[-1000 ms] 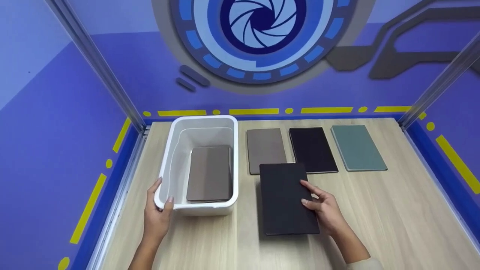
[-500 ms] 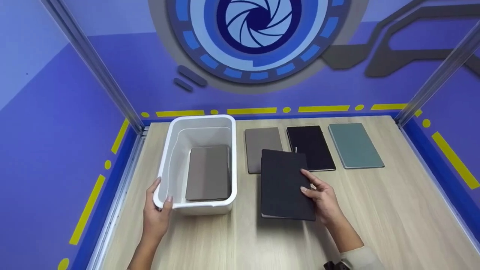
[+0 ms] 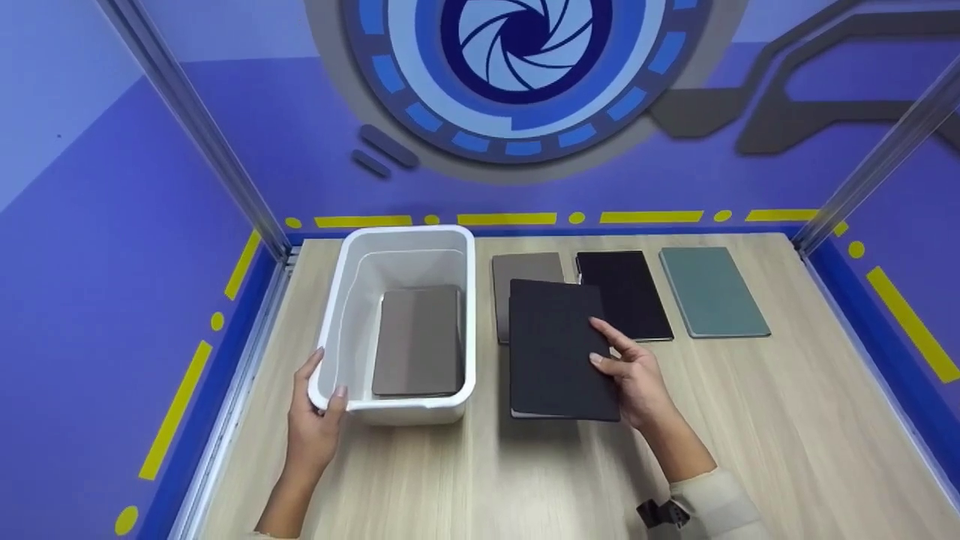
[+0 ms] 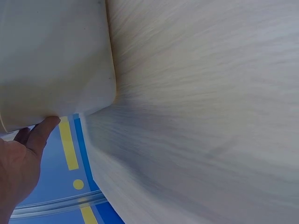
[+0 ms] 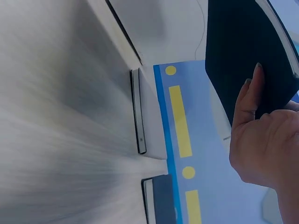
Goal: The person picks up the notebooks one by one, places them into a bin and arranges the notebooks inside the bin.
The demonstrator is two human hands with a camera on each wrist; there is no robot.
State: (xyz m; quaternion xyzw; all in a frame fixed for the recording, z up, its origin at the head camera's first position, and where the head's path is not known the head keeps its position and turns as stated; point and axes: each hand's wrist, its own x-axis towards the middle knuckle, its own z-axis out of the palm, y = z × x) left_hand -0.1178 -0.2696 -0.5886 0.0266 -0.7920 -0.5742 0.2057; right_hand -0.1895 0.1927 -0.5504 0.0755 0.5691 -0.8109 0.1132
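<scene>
My right hand (image 3: 637, 379) grips a black notebook (image 3: 559, 349) by its right edge, raised over the table just right of the white bin (image 3: 467, 315). In the right wrist view, the right hand's (image 5: 266, 135) fingers lie along the underside of the held notebook (image 5: 245, 51). At the bin's near left corner, my left hand (image 3: 315, 427) holds the rim with thumb and fingers; the left wrist view shows that hand (image 4: 23, 158) against the bin's outer wall (image 4: 56, 60). Inside the bin lies a brown-grey notebook (image 3: 418, 341).
On the table (image 3: 555, 487) behind the held notebook lie a brown-grey notebook (image 3: 525, 265), partly covered by it, a black notebook (image 3: 630, 296) and a green notebook (image 3: 712, 292). Blue-purple walls (image 3: 247, 142) with metal posts stand at the back and sides.
The right hand has moved away from the body and slightly left with the black notebook, which now overlaps the brown-grey one behind it. The left hand stays on the bin's rim.
</scene>
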